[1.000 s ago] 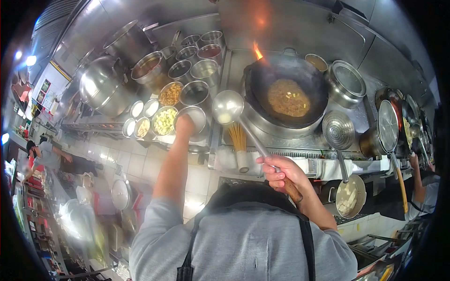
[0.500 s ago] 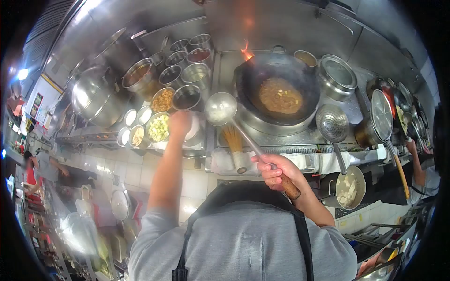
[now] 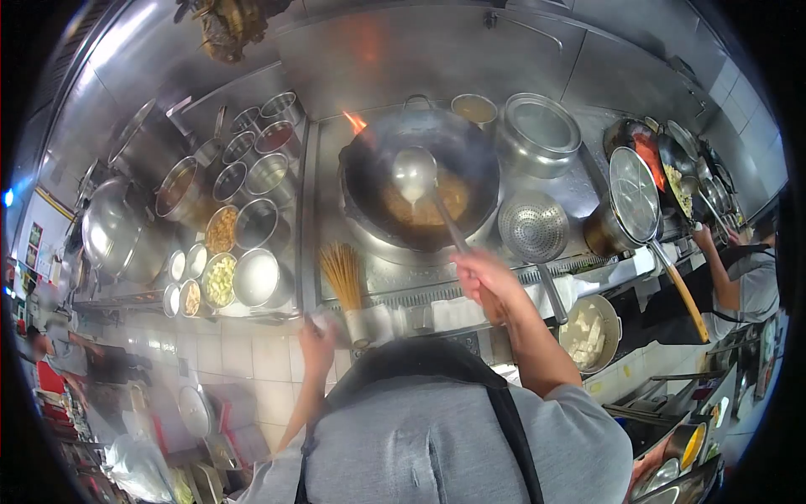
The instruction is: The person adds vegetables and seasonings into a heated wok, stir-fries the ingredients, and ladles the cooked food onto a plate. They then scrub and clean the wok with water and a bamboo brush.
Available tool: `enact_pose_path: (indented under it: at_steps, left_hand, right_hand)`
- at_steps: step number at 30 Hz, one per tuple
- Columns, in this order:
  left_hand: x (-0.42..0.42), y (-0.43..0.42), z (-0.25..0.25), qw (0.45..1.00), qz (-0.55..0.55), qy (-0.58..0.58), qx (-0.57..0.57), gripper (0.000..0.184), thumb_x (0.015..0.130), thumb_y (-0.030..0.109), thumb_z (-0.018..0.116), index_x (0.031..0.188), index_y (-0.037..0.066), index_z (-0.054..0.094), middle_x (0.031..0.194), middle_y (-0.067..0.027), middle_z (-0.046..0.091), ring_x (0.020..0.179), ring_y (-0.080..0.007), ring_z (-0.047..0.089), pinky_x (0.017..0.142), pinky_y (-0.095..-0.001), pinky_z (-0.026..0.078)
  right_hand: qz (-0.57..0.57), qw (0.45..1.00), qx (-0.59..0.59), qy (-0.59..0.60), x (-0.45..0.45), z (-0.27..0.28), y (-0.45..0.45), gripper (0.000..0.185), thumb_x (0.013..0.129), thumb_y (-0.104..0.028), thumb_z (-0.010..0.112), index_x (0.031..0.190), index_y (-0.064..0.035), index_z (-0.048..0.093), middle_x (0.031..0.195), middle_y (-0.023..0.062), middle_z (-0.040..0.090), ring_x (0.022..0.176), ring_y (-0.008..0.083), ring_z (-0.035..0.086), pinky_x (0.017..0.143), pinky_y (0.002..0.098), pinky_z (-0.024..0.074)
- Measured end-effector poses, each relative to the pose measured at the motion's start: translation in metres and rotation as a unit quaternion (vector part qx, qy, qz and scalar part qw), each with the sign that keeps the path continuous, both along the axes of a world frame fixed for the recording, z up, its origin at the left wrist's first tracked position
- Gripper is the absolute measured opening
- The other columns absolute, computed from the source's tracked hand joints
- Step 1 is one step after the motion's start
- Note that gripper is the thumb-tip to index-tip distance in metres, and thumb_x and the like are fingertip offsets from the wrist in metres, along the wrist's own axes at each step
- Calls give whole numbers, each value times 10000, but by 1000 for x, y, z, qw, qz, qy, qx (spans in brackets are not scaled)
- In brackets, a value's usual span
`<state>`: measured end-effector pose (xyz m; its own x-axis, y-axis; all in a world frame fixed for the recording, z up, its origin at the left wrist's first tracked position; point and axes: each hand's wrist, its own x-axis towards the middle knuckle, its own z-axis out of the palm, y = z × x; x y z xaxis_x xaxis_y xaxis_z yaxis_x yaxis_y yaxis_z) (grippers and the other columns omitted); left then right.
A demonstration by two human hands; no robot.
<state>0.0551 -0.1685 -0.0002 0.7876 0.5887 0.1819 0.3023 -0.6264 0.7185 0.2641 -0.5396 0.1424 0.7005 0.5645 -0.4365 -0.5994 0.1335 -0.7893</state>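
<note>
My right hand (image 3: 487, 281) is wrapped around the handle of a ladle (image 3: 414, 172). The ladle's bowl is tipped over a dark wok (image 3: 480, 160), and whitish liquid runs from its lip. Brown sauce with food (image 3: 441, 206) lies in the bottom of the wok. Flame (image 3: 356, 123) shows at the wok's upper left rim. Down at the counter's front edge is my left hand (image 3: 317, 346), smeared by motion, its fingers unclear. It is nearest to a bamboo brush (image 3: 342, 277) and a white cloth (image 3: 379, 321). A pot of white contents (image 3: 256, 278) stands farther left.
Several metal containers (image 3: 271, 175) stand left of the stove, one with chopped green pieces (image 3: 220, 281). Right of the wok are a perforated skimmer (image 3: 533, 228), a lidded pot (image 3: 542, 134) and a mesh strainer (image 3: 635, 197). A co-worker's arm (image 3: 724, 273) is at far right.
My right hand has brought the ladle over the wok and tipped it. My left hand has drawn back from the pot of white contents to the counter edge. The view has shifted right.
</note>
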Motion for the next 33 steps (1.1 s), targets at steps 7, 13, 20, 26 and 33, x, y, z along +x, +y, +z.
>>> enact_pose_path:
  at_steps: [7,13,20,26,33]
  left_hand:
    - [-1,10,-9,931,51,-65,-356,282,965,175,650,1192,13,605,958,-48,609,817,-161,614,716,-289,523]
    - [-1,-14,102,702,34,-155,-695,573,962,639,591,1302,178,618,1206,-130,670,1261,-264,619,1052,-626,464]
    - [154,-122,73,637,40,56,-767,375,1040,444,571,1281,160,608,1175,-106,691,1188,-316,614,963,-510,540]
    - [246,-136,-45,784,-122,14,-609,332,1038,244,572,1349,129,549,1195,-80,665,1175,-304,608,923,-504,534]
    - [210,-210,21,723,-25,-9,-690,177,1004,111,490,1117,31,600,1077,-143,701,927,-319,710,686,-477,584]
  right_hand:
    - [-48,971,-194,-128,46,-3,-45,203,1005,-221,646,964,-66,522,676,7,528,499,105,502,419,303,430]
    - [-43,989,-120,-73,97,-21,-77,216,1028,-265,614,1029,-74,512,703,3,533,535,115,524,446,294,445]
    - [91,964,-212,-131,81,-33,-47,245,1012,-268,623,1053,-45,531,732,27,560,522,128,532,438,322,443]
    - [123,925,-325,-153,28,16,-118,306,983,-248,617,1170,-12,562,786,68,598,516,176,563,465,364,496]
    - [171,855,-436,-223,48,54,-65,364,986,-236,571,1228,36,555,966,235,696,688,290,714,560,437,569]
